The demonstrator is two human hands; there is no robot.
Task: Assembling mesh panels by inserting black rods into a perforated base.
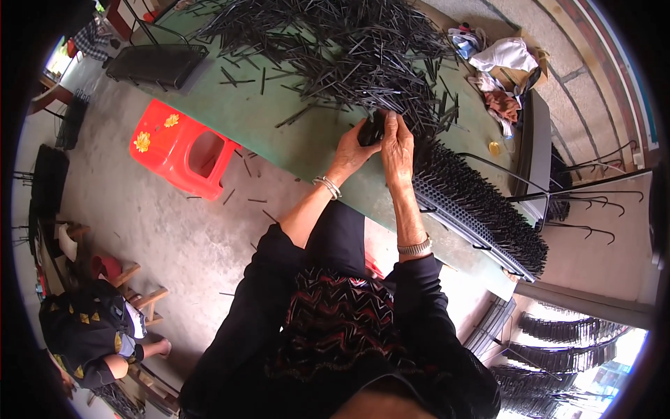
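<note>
The left hand (353, 150) curls partly closed around a dark bundle (373, 130) at the near edge of the stick pile (335, 42), probably to keep its pieces together; the right hand (398, 150) presses against its side, fingers nearly straight, whether gripping I cannot tell; the perforated tray (457, 222) seemingly keeps its black pieces upright; the green desk (276, 129) carries all this; a red stool (164, 150) stands beside it on the concrete floor (188, 244); another person (84, 328) sits lower left.

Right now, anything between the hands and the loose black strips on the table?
Nothing visible. The left hand and right hand meet around a black bundle at the near edge of the loose black strips. The holed rack lies to the right, off that line.
</note>
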